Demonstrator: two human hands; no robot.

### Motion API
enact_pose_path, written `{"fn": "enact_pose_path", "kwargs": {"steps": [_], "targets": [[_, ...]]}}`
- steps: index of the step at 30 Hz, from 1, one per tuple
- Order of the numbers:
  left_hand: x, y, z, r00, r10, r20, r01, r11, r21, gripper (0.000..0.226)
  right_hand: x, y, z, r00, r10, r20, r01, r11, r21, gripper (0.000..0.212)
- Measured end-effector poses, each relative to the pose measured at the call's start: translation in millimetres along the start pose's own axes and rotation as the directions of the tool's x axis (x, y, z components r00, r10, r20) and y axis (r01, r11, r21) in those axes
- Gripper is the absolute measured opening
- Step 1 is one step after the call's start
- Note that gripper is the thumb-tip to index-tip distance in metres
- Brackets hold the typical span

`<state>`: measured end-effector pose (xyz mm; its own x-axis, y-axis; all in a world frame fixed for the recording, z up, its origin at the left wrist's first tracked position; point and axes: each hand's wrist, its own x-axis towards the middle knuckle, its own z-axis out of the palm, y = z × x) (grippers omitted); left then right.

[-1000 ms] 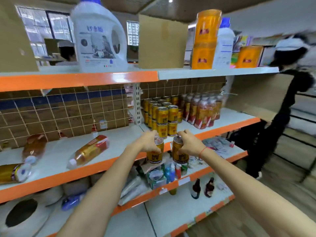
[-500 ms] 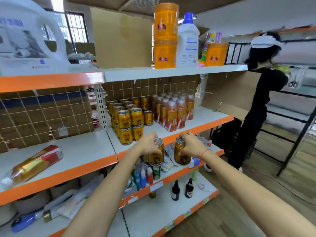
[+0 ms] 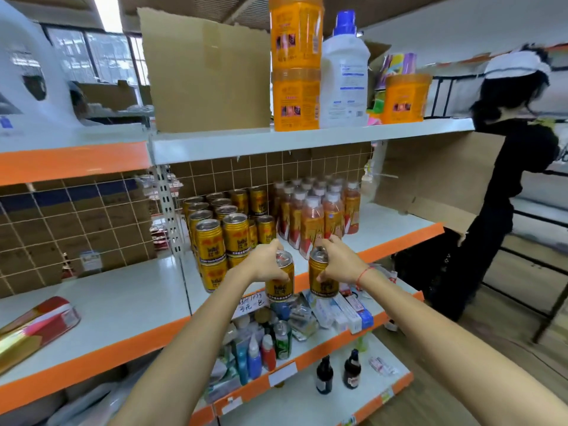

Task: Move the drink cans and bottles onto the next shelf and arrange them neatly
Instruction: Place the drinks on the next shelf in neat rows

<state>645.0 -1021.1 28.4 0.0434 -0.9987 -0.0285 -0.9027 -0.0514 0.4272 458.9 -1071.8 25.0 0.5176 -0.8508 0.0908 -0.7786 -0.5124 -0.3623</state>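
In front of the right-hand shelf (image 3: 384, 238), one gold can (image 3: 280, 279) is gripped by the left hand (image 3: 266, 263) and another (image 3: 322, 276) by the right hand (image 3: 339, 262), apparently held upright for stacking beside the stacked cans (image 3: 221, 238).

Cardboard box (image 3: 206, 75), detergent btl (image 3: 344, 78) on top shelf (orange tubs (image 3: 295, 63) between).
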Motion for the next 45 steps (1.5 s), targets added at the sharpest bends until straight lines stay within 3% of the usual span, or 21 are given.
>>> {"fn": "enact_pose_path", "kwargs": {"steps": [12, 18, 24, 34, 41, 45], "targets": [[69, -14, -15, 1.000, -0.005, 0.011, 0.004, 0.998, 0.059, 0.073, 92, 14, -12, 0.980, -0.190, 0.054, 0.196, 0.974, -0.115, 0.078], [86, -6, -30, 0.999, -0.045, -0.001, 0.045, 0.986, 0.158, 0.073, 132, 19, -26, 0.924, -0.358, 0.133, 0.377, 0.912, -0.164, 0.081], [101, 2, -57, 0.988, -0.100, -0.119, 0.122, 0.974, 0.190, 0.073, 165, 13, -42, 0.864, -0.472, 0.179, 0.500, 0.846, -0.183, 0.086], [127, -14, -83, 0.957, -0.219, -0.190, 0.258, 0.943, 0.212, 0.072, 213, 0, -40, 0.813, -0.558, 0.165, 0.582, 0.785, -0.212, 0.081], [155, -42, -82, 0.944, -0.268, -0.192, 0.309, 0.921, 0.237, 0.069, 250, -11, -24, 0.847, -0.499, 0.185, 0.531, 0.818, -0.222, 0.067], [169, -53, -85, 0.941, -0.282, -0.189, 0.321, 0.920, 0.224, 0.073, 269, -14, -18, 0.871, -0.459, 0.176, 0.489, 0.845, -0.216, 0.069]]}}
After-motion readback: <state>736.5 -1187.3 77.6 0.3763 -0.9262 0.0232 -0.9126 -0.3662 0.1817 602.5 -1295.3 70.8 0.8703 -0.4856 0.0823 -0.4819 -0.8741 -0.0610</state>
